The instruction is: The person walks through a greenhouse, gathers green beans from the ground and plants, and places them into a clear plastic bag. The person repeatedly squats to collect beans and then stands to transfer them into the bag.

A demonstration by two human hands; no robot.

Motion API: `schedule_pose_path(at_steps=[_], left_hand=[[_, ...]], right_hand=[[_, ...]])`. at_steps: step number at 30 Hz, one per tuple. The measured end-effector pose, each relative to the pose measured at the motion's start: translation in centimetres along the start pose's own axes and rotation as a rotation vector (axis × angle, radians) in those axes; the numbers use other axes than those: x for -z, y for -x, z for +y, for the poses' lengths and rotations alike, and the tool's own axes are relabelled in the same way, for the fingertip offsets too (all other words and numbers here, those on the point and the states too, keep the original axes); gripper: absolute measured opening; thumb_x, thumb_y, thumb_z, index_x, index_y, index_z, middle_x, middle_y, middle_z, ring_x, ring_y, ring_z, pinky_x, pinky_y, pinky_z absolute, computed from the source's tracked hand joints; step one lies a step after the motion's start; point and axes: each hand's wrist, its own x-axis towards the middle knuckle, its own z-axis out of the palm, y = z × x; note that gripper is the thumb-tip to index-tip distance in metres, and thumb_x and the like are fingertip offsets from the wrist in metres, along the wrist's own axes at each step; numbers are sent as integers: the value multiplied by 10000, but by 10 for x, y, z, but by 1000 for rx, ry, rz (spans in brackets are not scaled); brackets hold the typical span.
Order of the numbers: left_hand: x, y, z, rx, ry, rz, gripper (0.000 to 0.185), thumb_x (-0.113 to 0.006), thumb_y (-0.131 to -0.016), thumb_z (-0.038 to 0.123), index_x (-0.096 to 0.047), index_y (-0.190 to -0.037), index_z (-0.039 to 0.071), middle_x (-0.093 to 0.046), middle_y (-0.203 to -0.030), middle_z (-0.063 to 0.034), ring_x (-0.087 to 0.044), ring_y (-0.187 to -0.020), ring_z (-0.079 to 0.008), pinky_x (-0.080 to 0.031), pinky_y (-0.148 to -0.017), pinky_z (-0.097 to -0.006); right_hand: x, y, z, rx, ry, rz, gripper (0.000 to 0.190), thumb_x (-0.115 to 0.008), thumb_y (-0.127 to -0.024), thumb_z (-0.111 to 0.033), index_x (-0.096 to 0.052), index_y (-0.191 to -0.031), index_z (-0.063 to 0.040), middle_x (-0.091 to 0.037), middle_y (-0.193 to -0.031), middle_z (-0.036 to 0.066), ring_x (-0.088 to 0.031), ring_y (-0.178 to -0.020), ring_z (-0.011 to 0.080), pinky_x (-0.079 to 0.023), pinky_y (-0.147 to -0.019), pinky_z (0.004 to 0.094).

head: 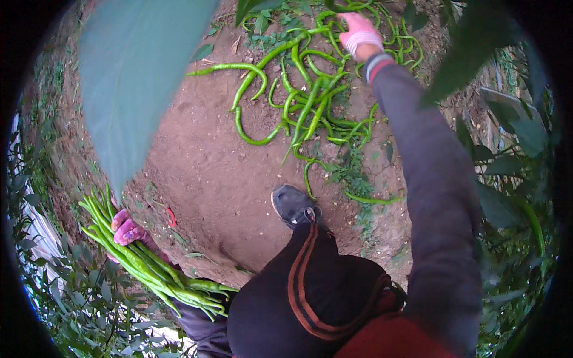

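Note:
My left hand (pixel 129 229), in a pink glove with dark stains, is closed around a bundle of long green chili peppers (pixel 154 275) at the lower left. The bundle's stem ends point up and left; the other ends reach toward my knee. At the top, my right hand (pixel 359 32), in a pink glove with a whitish cuff, is down among loose long green chili peppers (pixel 315 105) on the soil. Its fingertips are partly hidden, so I cannot tell whether it grips any. One pepper (pixel 374 200) lies apart, right of my shoe.
My dark shoe (pixel 293 206) stands on bare brown soil (pixel 201 147). A small red pepper (pixel 171 217) lies near my left hand. A large blurred leaf (pixel 134 76) hangs close to the camera. Leafy plants (pixel 506 201) crowd both sides, and low weeds (pixel 358 174) grow among the peppers.

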Motion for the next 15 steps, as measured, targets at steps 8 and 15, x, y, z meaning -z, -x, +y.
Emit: schedule_pose_path(at_steps=[8, 15], left_hand=[[3, -11, 0, -20, -1, 72, 617, -675, -775, -62, -328, -1285, -45, -434, -1010, -89, -550, -862, -202, -522, -801, -377], [25, -19, 9, 26, -7, 37, 669, -674, -756, -85, -310, -1317, -69, -432, -1026, -102, -547, -880, -214, -511, -816, -376]], right_hand=[[-66, -44, -6, -233, 259, -522, 628, -686, -764, -434, -523, -1350, -279, -580, -1335, 89, -563, -1216, 306, -439, -1036, 430], [-8, 72, -58, -51, 226, -582, 391, -467, -956, -396, -660, -1129, -103, -641, -1157, 143, -621, -1094, 306, -483, -936, 453]])
